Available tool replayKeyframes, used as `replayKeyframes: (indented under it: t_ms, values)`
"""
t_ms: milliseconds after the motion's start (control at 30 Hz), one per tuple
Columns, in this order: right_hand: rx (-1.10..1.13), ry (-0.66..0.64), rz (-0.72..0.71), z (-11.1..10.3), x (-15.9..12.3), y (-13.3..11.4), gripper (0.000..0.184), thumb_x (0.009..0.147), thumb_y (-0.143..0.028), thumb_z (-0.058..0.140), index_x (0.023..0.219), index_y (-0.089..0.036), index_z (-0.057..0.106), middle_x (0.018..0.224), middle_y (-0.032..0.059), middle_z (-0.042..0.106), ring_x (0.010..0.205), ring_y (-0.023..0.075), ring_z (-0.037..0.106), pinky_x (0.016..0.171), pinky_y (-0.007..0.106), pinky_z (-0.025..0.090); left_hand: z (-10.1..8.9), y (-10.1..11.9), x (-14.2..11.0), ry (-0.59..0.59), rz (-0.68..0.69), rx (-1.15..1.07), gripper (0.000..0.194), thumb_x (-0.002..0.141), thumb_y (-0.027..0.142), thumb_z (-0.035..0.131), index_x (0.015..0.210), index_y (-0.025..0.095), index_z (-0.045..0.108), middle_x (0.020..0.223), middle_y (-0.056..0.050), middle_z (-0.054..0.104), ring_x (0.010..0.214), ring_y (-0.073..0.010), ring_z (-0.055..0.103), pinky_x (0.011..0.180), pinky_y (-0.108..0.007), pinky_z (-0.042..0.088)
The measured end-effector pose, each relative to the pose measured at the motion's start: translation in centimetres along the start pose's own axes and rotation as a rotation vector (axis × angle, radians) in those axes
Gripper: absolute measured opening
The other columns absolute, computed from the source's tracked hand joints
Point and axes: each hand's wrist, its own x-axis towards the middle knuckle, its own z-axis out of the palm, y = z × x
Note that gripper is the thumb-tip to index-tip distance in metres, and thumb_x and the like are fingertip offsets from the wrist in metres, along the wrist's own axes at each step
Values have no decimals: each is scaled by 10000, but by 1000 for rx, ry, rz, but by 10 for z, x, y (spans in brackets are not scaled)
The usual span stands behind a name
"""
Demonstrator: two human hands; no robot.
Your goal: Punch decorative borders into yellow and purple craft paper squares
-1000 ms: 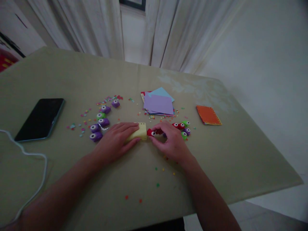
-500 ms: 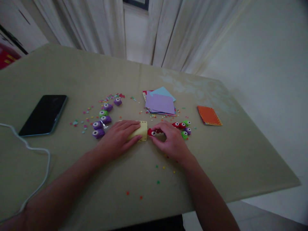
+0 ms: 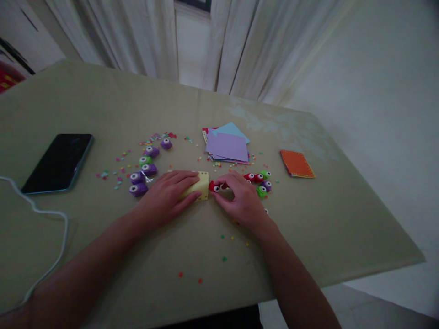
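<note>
My left hand (image 3: 170,194) lies over a pale yellow card (image 3: 202,186) with a dotted edge, its fingers and thumb curved around the bent card on the table. Much of the card is hidden under that hand. At the card's right end, a small red toy with a googly eye (image 3: 213,187) is between the thumb and fingertips of my right hand (image 3: 242,198). Whether the toy touches the card I cannot tell. Just beyond my right hand, red, green and purple eyed toys (image 3: 261,189) lie in a cluster.
Purple and green eyed toys (image 3: 148,169) form a curve left of my hands, with confetti scattered around. A stack of coloured cards (image 3: 228,146) lies behind. An orange stitched square (image 3: 297,163) is at right; a dark tablet (image 3: 58,163) and white cable (image 3: 51,213) are at left.
The view has shifted slightly, so everything sits a little further left. Both hands keep their holds on the card and the red toy, with hardly any movement.
</note>
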Motion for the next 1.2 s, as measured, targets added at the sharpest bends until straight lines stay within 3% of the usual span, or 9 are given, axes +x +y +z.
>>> replayKeyframes:
  t_ms: [200,1200]
  values:
    - [2,41,10,2,0,0,126,950,-189,772,1041,-232,696,1041,60,754,995,256,701,911,390,543,0,0,0,-10,8,6,504,1112,527,441,1387,198,705,1466,-140,708,1322,-335,662,1141,-544,494]
    - [-19,-88,-89,-1,0,-5,139,984,-129,722,1093,-213,698,1080,68,739,1010,233,697,901,348,526,1,-1,-1,-2,43,45,498,1129,502,459,1388,147,694,1463,-153,704,1312,-336,662,1130,-547,500]
